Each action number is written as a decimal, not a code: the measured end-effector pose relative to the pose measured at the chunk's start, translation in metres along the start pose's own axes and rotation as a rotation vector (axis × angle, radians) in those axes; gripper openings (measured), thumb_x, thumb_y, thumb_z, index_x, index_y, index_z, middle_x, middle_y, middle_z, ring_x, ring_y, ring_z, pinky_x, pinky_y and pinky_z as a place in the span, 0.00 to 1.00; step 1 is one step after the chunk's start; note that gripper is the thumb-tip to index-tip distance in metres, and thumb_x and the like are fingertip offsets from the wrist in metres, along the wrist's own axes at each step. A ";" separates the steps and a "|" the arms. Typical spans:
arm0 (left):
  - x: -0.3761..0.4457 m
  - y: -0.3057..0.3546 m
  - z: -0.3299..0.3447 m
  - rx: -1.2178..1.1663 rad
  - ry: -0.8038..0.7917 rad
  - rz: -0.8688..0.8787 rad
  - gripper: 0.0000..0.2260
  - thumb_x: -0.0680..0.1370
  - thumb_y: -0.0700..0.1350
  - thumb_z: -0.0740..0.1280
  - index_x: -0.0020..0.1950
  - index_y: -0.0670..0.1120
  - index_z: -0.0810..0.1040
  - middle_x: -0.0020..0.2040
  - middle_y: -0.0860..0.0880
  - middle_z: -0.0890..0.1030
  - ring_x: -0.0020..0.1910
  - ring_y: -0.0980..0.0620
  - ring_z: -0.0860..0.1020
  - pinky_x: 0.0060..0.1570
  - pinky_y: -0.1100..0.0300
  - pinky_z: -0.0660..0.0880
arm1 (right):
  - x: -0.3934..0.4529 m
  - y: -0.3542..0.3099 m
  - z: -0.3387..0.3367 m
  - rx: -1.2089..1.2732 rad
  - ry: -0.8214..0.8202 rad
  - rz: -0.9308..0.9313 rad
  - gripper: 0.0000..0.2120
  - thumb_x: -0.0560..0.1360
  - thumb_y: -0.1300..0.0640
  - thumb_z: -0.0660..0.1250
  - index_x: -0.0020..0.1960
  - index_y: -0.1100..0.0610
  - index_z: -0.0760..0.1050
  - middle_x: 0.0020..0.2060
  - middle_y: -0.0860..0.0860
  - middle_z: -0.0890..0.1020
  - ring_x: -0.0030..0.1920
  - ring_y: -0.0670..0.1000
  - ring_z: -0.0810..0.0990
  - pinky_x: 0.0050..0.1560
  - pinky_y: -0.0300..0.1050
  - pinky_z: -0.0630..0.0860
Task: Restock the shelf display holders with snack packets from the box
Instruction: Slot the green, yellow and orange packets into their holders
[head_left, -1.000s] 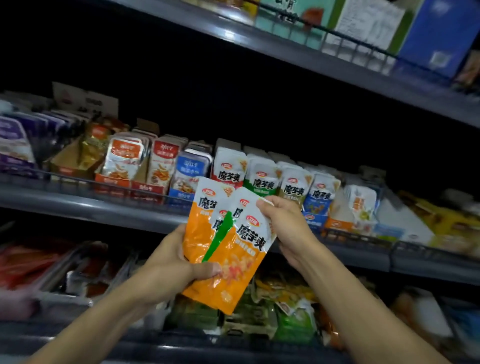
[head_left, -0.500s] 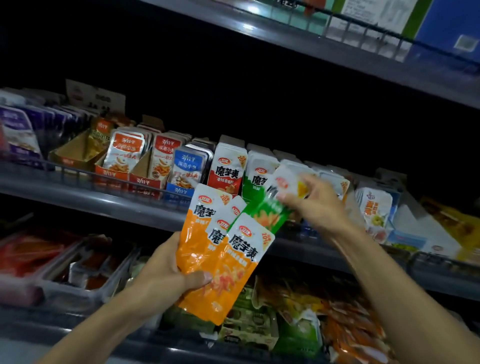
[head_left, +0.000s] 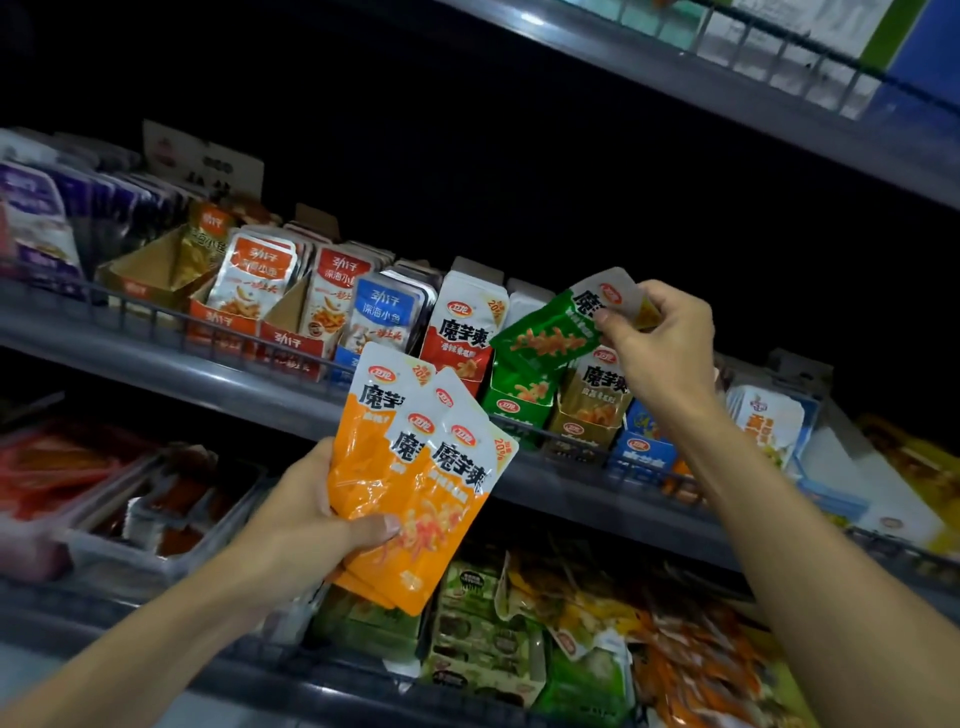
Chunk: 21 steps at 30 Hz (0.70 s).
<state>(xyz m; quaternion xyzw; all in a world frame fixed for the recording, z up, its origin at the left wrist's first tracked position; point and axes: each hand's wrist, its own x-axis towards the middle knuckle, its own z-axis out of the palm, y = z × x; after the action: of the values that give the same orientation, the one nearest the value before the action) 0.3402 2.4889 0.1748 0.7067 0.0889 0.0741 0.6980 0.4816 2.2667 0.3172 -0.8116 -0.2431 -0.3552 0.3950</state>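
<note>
My left hand (head_left: 306, 525) grips a fan of orange snack packets (head_left: 415, 483) in front of the middle shelf. My right hand (head_left: 660, 338) pinches the white top of a single green snack packet (head_left: 550, 332), tilted, just above the green display holder (head_left: 511, 410) on the middle shelf. Beside that holder stand a red-and-white packet row (head_left: 465, 332) to its left and a tan holder (head_left: 592, 410) to its right. The box is not in view.
The middle shelf rail (head_left: 218, 374) carries further holders of fish-snack packets (head_left: 254, 280) at left and blue-and-white packs (head_left: 769, 421) at right. Trays of red packets (head_left: 104, 493) and loose green and orange packets (head_left: 597, 623) fill the lower shelf. An upper shelf (head_left: 727, 93) overhangs.
My right hand pulled the green packet out of the fan in my left hand and carried it up and right to above the green holder. The left hand kept the orange packets.
</note>
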 end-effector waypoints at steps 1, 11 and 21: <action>0.000 0.000 0.000 0.003 0.002 0.001 0.27 0.70 0.36 0.77 0.62 0.55 0.72 0.52 0.52 0.85 0.51 0.52 0.84 0.51 0.48 0.81 | -0.001 0.002 -0.001 -0.032 -0.018 -0.021 0.04 0.77 0.61 0.70 0.52 0.55 0.80 0.39 0.39 0.77 0.39 0.31 0.76 0.37 0.30 0.73; 0.002 0.012 0.004 -0.019 0.020 0.031 0.25 0.71 0.33 0.75 0.62 0.52 0.72 0.51 0.52 0.85 0.49 0.54 0.84 0.46 0.55 0.81 | 0.016 -0.004 0.008 -0.353 -0.227 -0.084 0.02 0.78 0.59 0.70 0.48 0.57 0.77 0.41 0.49 0.77 0.38 0.47 0.74 0.38 0.42 0.69; 0.002 0.010 0.004 -0.023 0.030 0.052 0.25 0.72 0.34 0.74 0.62 0.53 0.71 0.53 0.52 0.83 0.50 0.54 0.82 0.42 0.60 0.79 | 0.025 -0.011 0.036 -0.604 -0.570 -0.022 0.13 0.77 0.63 0.69 0.61 0.59 0.78 0.57 0.57 0.81 0.51 0.56 0.81 0.51 0.48 0.78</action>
<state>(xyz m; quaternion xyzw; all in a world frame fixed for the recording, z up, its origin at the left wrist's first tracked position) 0.3429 2.4855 0.1844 0.6997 0.0803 0.1036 0.7023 0.5032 2.3051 0.3258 -0.9543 -0.2361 -0.1758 0.0522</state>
